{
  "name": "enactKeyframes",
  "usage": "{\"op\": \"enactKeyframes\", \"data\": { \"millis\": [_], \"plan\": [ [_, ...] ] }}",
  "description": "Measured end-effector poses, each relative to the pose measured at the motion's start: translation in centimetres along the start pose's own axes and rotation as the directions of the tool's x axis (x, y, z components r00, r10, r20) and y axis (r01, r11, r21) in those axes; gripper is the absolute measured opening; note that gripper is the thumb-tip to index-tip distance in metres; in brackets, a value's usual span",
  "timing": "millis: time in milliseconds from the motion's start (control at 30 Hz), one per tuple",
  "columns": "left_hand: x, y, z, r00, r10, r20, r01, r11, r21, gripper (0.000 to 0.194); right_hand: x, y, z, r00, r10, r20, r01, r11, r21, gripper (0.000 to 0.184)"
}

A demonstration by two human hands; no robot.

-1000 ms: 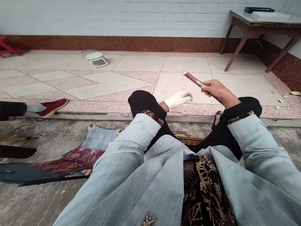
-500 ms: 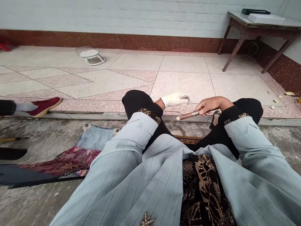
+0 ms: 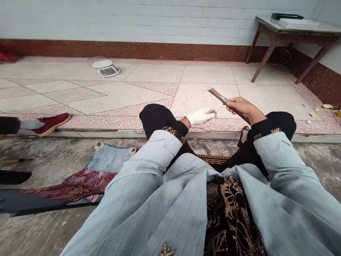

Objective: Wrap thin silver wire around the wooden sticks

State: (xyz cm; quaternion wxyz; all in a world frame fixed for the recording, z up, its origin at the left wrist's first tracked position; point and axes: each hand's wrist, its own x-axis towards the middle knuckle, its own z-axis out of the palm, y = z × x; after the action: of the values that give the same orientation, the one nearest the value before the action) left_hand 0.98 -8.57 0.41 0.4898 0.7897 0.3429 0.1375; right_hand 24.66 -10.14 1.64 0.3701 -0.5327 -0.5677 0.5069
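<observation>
My right hand is closed round a brown stick, its fingers just behind a band of silvery wire wound on it. The stick slants up and left to a pale, rough tip, while its other end runs back under my palm. Lower and to the left, my left hand wears a white knitted glove. Its fingers reach out loosely, slightly bent, with nothing seen in them, and it is apart from the stick. On the ground between my knees lies a curved piece of branch, beside a black-and-orange woven edge.
A raised tiled step runs across in front of me. On it stand a small white stool and a wooden table bearing flat boxes. At left are another person's red shoe and a denim-and-floral cloth piece.
My right hand has raised and turned the stick, so its tip now points up and away instead of down toward the glove. My gloved left hand has hardly moved.
</observation>
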Motion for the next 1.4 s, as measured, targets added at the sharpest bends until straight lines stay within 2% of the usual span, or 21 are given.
{"op": "enactKeyframes", "data": {
  "millis": [67, 133, 167, 200, 267, 300, 367, 433, 467, 533, 600, 667, 733, 833, 933, 1000, 1100, 1200, 1267, 1333, 1400],
  "plan": [
    [0.3, -0.5, 0.4, 0.999, -0.005, 0.05, 0.004, 1.0, 0.015, 0.015, 0.8, 0.4, -0.4, 0.98, 0.004, -0.198, -0.055, 0.965, -0.255, 0.013],
    [0.5, -1.0, 0.8, 0.995, 0.01, 0.095, -0.013, 0.999, 0.03, 0.017, 1.3, 1.0, -0.6, 0.945, -0.077, -0.318, -0.124, 0.815, -0.566, 0.018],
    [0.6, -1.2, 0.9, 0.993, 0.032, 0.112, -0.038, 0.998, 0.048, 0.019, 1.4, 1.3, -0.6, 0.939, -0.118, -0.324, -0.15, 0.706, -0.692, 0.022],
    [0.7, -1.4, 0.9, 0.991, 0.06, 0.123, -0.07, 0.995, 0.073, 0.021, 1.5, 1.6, -0.5, 0.944, -0.138, -0.3, -0.163, 0.595, -0.787, 0.027],
    [0.8, -1.7, 0.7, 0.985, 0.111, 0.13, -0.127, 0.984, 0.123, 0.026, 1.5, 2.1, -0.1, 0.98, -0.066, -0.186, -0.143, 0.416, -0.898, 0.035],
    [0.9, -1.8, 0.5, 0.985, 0.128, 0.118, -0.145, 0.978, 0.151, 0.027, 1.4, 2.3, 0.1, 0.993, 0.015, -0.118, -0.116, 0.359, -0.926, 0.037],
    [1.0, -1.9, 0.0, 0.988, 0.142, 0.061, -0.152, 0.967, 0.206, 0.027, 1.1, 2.4, 0.6, 0.981, 0.193, 0.011, -0.05, 0.309, -0.95, 0.032],
    [1.2, -2.0, -0.5, 0.988, 0.155, 0.004, -0.15, 0.95, 0.275, 0.026, 0.7, 2.4, 0.9, 0.918, 0.364, 0.158, 0.019, 0.357, -0.934, 0.02],
    [1.3, -2.0, -0.7, 0.986, 0.163, -0.018, -0.149, 0.939, 0.31, 0.026, 0.4, 2.3, 0.9, 0.867, 0.434, 0.247, 0.049, 0.419, -0.907, 0.017],
    [1.5, -2.0, -1.1, 0.985, 0.169, -0.036, -0.144, 0.917, 0.372, 0.026, 0.1, 2.1, 0.9, 0.724, 0.512, 0.461, 0.095, 0.589, -0.803, 0.02],
    [1.6, -2.1, -1.4, 0.984, 0.176, -0.039, -0.142, 0.89, 0.432, 0.027, -0.2, 1.7, 0.6, 0.602, 0.459, 0.654, 0.122, 0.756, -0.643, 0.029],
    [1.7, -2.3, -1.5, 0.983, 0.184, -0.028, -0.149, 0.869, 0.472, 0.029, -0.5, 1.2, 0.2, 0.554, 0.344, 0.758, 0.154, 0.853, -0.499, 0.034],
    [1.8, -2.5, -1.6, 0.981, 0.194, -0.017, -0.161, 0.858, 0.488, 0.029, -0.9, 0.6, -0.3, 0.573, 0.238, 0.784, 0.179, 0.898, -0.403, 0.035],
    [1.9, -2.7, -1.5, 0.981, 0.193, -0.017, -0.164, 0.873, 0.459, 0.031, -1.6, -0.1, -0.8, 0.714, 0.079, 0.695, 0.18, 0.939, -0.292, 0.033],
    [1.6, -2.3, -1.2, 0.992, 0.126, 0.0, -0.119, 0.931, 0.344, 0.032, -1.9, -0.4, -1.0, 0.892, -0.093, 0.442, 0.163, 0.979, -0.125, 0.024],
    [1.2, -1.8, -0.8, 0.997, 0.077, 0.03, -0.083, 0.96, 0.266, 0.032, -1.5, -0.2, -0.9, 0.96, -0.146, 0.238, 0.154, 0.988, -0.014, 0.016],
    [0.6, -1.2, -0.3, 0.997, 0.055, 0.063, -0.068, 0.971, 0.229, 0.032, -0.3, 0.4, -0.7, 0.994, -0.113, -0.004, 0.113, 0.992, 0.051, 0.01],
    [0.1, -1.2, -0.2, 0.995, 0.043, 0.086, -0.062, 0.97, 0.236, 0.032, 0.8, 1.0, -0.5, 0.984, -0.041, -0.171, 0.02, 0.992, -0.123, 0.009],
    [-0.1, -1.5, -0.4, 0.993, 0.025, 0.114, -0.053, 0.968, 0.244, 0.031, 1.1, 1.3, -0.3, 0.974, -0.028, -0.226, -0.067, 0.913, -0.403, 0.011],
    [-0.1, -1.8, -0.6, 0.991, 0.003, 0.132, -0.037, 0.967, 0.254, 0.03, 1.2, 1.5, 0.0, 0.978, -0.027, -0.205, -0.127, 0.7, -0.702, 0.016],
    [0.0, -2.2, -0.7, 0.992, -0.008, 0.125, -0.025, 0.966, 0.258, 0.031, 1.1, 1.7, 0.4, 0.994, 0.053, -0.092, -0.106, 0.469, -0.877, 0.018]
  ]
}}
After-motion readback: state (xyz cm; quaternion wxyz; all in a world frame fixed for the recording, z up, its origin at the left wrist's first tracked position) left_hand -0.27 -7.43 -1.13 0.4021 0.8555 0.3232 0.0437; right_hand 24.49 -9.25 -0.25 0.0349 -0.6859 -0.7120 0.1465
